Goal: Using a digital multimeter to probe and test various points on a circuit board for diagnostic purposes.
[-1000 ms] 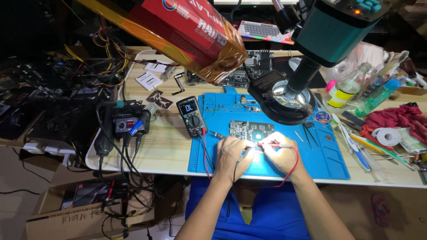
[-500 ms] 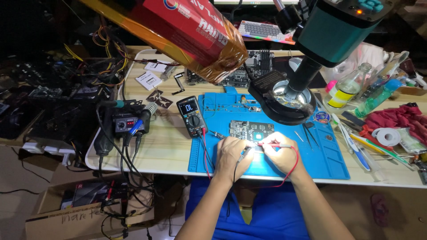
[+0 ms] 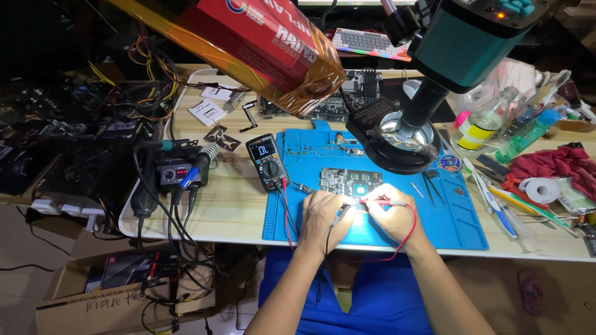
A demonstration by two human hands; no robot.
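Note:
A dark circuit board [image 3: 351, 180] lies on a blue work mat [image 3: 434, 217] under a bright lamp spot. My left hand [image 3: 323, 217] grips a black test probe [image 3: 342, 214] and rests on the mat at the board's near edge. My right hand [image 3: 394, 214] pinches a red test probe [image 3: 390, 203], its tip at the board's near edge. Red and black leads run from the probes to a black multimeter [image 3: 268, 162] at the mat's left corner.
A teal microscope [image 3: 428, 80] with a ring light [image 3: 392, 133] stands behind the board. A soldering station [image 3: 177, 172] and tangled cables sit left. Bottles [image 3: 490, 127], tweezers [image 3: 430, 186], pens, tape roll [image 3: 541, 189] and a red cloth [image 3: 552, 164] crowd the right. A red box [image 3: 267, 43] hangs overhead.

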